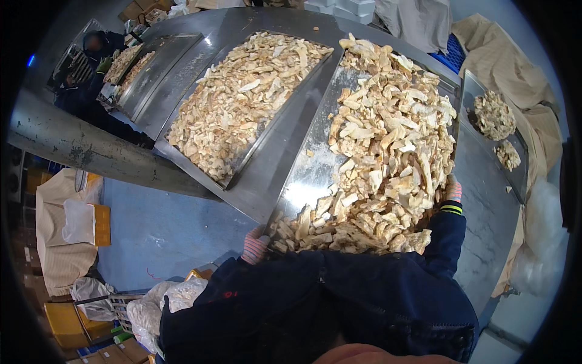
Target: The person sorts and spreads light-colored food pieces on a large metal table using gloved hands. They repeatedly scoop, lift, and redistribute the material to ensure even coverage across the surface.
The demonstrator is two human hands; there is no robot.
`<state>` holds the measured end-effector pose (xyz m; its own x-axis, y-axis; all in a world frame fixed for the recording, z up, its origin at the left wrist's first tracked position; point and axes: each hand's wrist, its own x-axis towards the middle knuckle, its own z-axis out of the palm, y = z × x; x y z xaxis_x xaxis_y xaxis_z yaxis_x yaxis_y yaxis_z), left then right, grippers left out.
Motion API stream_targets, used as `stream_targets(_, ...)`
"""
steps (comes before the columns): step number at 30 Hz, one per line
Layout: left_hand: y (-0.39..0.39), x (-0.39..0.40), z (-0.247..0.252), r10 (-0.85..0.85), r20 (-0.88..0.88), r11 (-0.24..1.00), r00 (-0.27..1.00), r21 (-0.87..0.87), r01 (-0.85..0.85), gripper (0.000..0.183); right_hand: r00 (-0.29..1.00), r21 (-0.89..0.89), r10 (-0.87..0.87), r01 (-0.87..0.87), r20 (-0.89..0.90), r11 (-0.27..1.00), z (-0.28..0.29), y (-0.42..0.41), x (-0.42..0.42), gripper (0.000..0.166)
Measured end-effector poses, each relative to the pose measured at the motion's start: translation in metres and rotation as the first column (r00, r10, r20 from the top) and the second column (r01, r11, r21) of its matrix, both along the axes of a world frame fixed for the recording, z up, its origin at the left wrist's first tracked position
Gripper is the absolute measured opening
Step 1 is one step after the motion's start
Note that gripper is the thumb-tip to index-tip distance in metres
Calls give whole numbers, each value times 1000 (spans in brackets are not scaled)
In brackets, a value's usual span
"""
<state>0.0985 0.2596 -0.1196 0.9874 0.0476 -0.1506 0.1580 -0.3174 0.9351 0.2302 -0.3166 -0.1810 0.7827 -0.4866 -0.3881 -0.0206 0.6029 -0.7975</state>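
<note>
A metal tray (pixel 309 168) lies before me on the steel table, heaped with pale dried slices (pixel 391 136) that look like mushroom pieces. My left hand (pixel 255 245), in a striped glove, is at the tray's near left corner, its thumb over the rim. At the tray's right side my right hand (pixel 452 190), gloved alike, touches the edge beside the heap; its fingers are partly hidden. Left of this tray lies a second metal tray (pixel 254 159), covered with smaller pale pieces (pixel 241 100).
A third tray (pixel 473 86) with two small piles lies at the right. Further trays (pixel 159 68) stand at the upper left, near a person (pixel 86 82) in dark clothes. A thick round pipe (pixel 109 145) runs along the left. Boxes (pixel 68 323) and plastic bags (pixel 173 295) are at the lower left.
</note>
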Motion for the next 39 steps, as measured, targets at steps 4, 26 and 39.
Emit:
stream_targets(4, -25, 10, 17, -1, -30, 992, 1000, -125, -3, 44, 994, -112, 85, -93, -67, 989, -33, -59, 13, 31)
stream_targets(26, -10, 9, -12, 224, -175, 967, 959, -82, -241, 35, 987, -98, -61, 47, -146, 994, -2, -35, 5, 35)
stream_targets(39, -51, 9, -1, 512, -24, 841, 859, -192, -507, 28, 965, -333, -11, -80, -262, 939, -52, -48, 32, 65)
